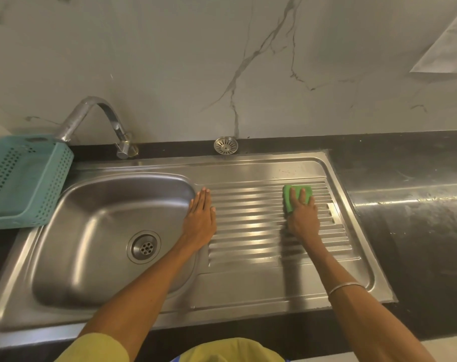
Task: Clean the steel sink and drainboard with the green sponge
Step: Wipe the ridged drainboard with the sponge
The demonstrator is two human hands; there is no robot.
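The steel sink basin (96,231) lies on the left, with the ribbed drainboard (250,223) to its right. A green sponge (297,189) lies on the far right part of the ribs. My right hand (301,218) presses flat on top of the sponge with straight fingers, and the sponge shows past the fingertips and on the left side. My left hand (200,216) rests flat and open on the strip between basin and drainboard, fingers pointing to the wall.
A curved tap (96,121) stands behind the basin. A teal perforated basket (26,178) overlaps the sink's left rim. A loose round strainer (225,145) lies on the black counter (404,178) behind the drainboard. The drain (143,246) sits in the basin floor.
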